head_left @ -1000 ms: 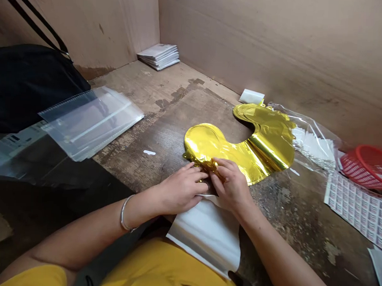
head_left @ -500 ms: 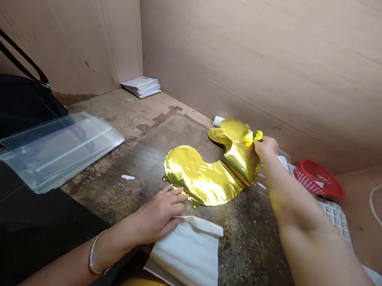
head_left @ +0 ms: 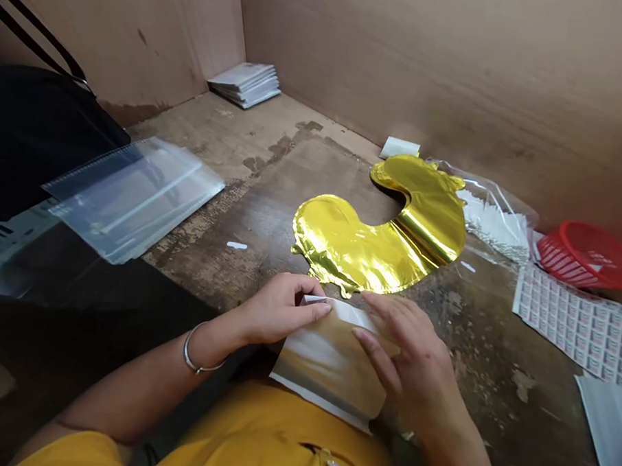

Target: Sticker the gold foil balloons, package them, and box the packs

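My left hand (head_left: 287,307) pinches the folded top edge of a pale, slightly see-through sheet (head_left: 330,371) close to my lap. On the sheet's right side is my right hand (head_left: 413,354), its thumb and fingers apart around the top corner; whether the fingertips touch it I cannot tell. Just beyond both hands, a flat gold foil balloon (head_left: 351,248) lies curved on the table, with small tabs on its near edge. Its far end is folded over in layers.
Clear plastic sleeves (head_left: 137,191) lie left, beside a black bag (head_left: 41,139). White folded papers (head_left: 248,82) sit in the far corner. Rightward are a plastic bag of white pieces (head_left: 497,217), a red basket (head_left: 588,252) and label sheets (head_left: 570,320). Wooden walls (head_left: 426,66) close the back.
My right hand has let go of the balloon's far end and come back to the sheet. My left hand has moved from the balloon's near edge onto the sheet's top edge. The view has shifted.
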